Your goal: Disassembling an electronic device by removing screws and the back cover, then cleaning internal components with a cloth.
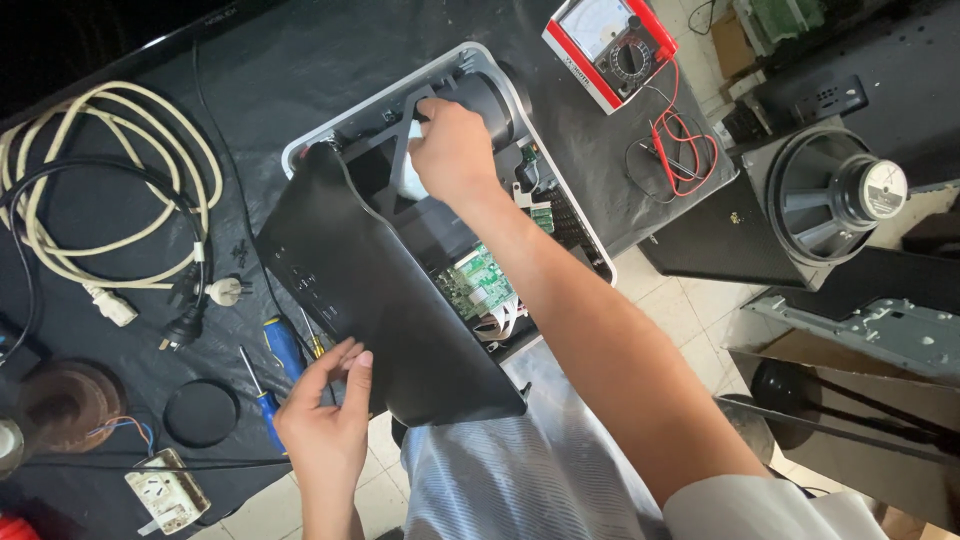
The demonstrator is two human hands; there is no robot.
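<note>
An opened projector [590,240] with a white shell lies on the dark table, its green circuit board [478,280] and black lens barrel [490,100] exposed. My left hand [330,415] grips the near edge of its black top cover [390,300], which is lifted and tilted over the left half of the case. My right hand [452,150] reaches inside beside the lens barrel, fingers closed on a small white part [412,180] that is mostly hidden by the hand.
Coiled cream and black cables [120,200] with plugs lie at the left. Two blue-handled screwdrivers [283,345], a round black lens cap [200,412] and a socket [165,490] sit near my left hand. A red multimeter [610,45] with leads lies behind; a loudspeaker [835,195] stands right.
</note>
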